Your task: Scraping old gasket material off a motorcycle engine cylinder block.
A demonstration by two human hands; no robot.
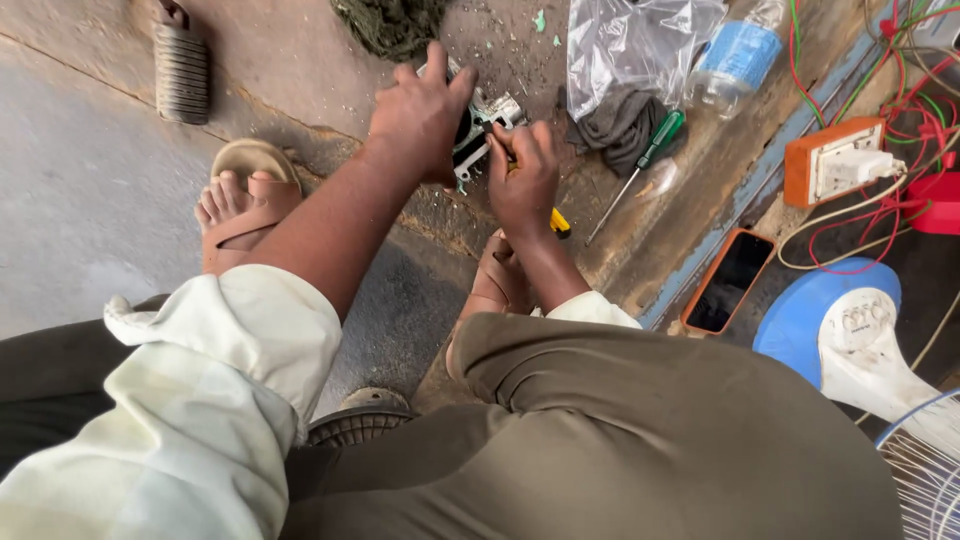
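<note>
Metal motor part (487, 125) sits on the concrete floor (100, 180), clamped under the left hand (420, 115) while the right hand (525, 175) grips a yellow-handled screwdriver (556, 222) against it; a slip could jab fingers.

The motor part (480, 125) sits on the floor (90, 190) ahead of the knees, left hand (420, 115) on its left, right hand (522, 175) just right of it. Further right lie a screwdriver (640, 165) and a cloth (620, 125) – a bag (630, 45) and bottle (735, 55) behind them. A phone (730, 282) lies right of the right knee, a socket box (835, 160) beyond it – a fan (860, 330) at far right
</note>
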